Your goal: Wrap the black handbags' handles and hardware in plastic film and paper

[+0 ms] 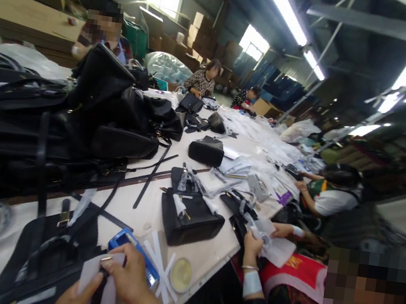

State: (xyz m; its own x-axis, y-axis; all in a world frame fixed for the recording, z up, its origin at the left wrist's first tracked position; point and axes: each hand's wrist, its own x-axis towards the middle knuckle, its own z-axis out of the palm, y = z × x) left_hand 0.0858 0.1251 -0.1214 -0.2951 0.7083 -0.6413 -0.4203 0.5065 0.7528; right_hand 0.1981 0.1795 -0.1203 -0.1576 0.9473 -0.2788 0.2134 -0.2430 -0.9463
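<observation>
Black strap (97, 295), backed by a white sheet (110, 300), is held on the near side of the blue tray (151, 270), long axis pointing roughly towards it. Right hand (131, 274), nearer the tray, pinches the strap's far end; left hand (77, 295) grips strap and sheet.

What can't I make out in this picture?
Head view throughout:
Black strap: lower end, cut off by bottom edge.
Left hand: partly cut off there.
Blue item: partly behind right hand.
Black bag pile: cut by left edge.
Farthest co-worker: work too small.
</observation>
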